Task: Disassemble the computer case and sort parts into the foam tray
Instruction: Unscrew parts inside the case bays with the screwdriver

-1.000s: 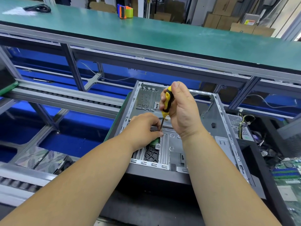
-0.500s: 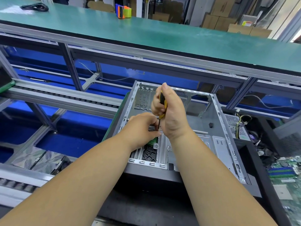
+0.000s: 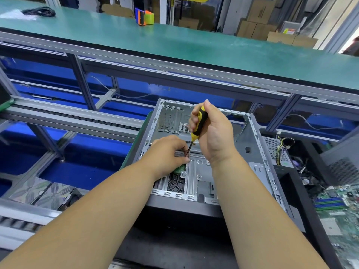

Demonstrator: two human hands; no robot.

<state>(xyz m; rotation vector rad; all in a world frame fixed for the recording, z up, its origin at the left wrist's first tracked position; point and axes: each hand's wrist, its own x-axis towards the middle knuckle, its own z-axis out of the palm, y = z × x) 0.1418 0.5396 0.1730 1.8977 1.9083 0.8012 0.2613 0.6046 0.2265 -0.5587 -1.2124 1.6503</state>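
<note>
An open grey metal computer case (image 3: 250, 152) lies on its side in front of me, its inside facing up. My right hand (image 3: 215, 136) is closed around a yellow and black screwdriver (image 3: 198, 125), held upright with its shaft pointing down into the case. My left hand (image 3: 169, 152) rests inside the case, fingers pinched at the screwdriver's tip. A small green board (image 3: 179, 168) peeks out under the left hand's fingers. The tip itself is hidden by the fingers.
A motherboard (image 3: 338, 202) lies at the right, beside a power supply with coloured wires (image 3: 279, 150). A green-topped bench (image 3: 174, 45) runs across the back with a tape dispenser (image 3: 143, 16). A roller conveyor (image 3: 73, 117) runs at the left, with shiny bags (image 3: 44, 193) below.
The right hand has turned on the screwdriver handle, showing more of the yellow grip again. The left hand has stayed at the tip. The view has shifted slightly.
</note>
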